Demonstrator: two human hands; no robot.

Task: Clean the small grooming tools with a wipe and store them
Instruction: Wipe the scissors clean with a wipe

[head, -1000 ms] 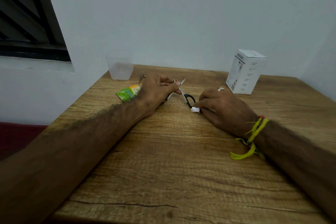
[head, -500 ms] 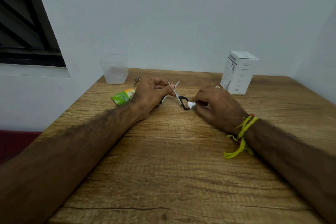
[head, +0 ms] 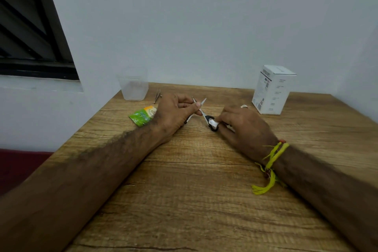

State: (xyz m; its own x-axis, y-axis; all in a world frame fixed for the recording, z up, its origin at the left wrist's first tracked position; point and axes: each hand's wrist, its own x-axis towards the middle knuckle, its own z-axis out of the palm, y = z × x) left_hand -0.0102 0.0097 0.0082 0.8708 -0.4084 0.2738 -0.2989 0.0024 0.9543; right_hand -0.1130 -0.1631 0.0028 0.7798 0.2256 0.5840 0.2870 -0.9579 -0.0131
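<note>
Bench: wooden, cup at 11 o'clock for storing, I think.
Left hand: fingers pinch scissors blades, steadying.
Right hand: fingers press wipe on handle.

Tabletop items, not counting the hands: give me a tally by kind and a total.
Scissors: 1, open, in the left hand
Tweezers: 1
Wipe: 1, in the right hand
Green sachet: 1
Clear plastic cup: 1
White box: 1
Total: 6
</note>
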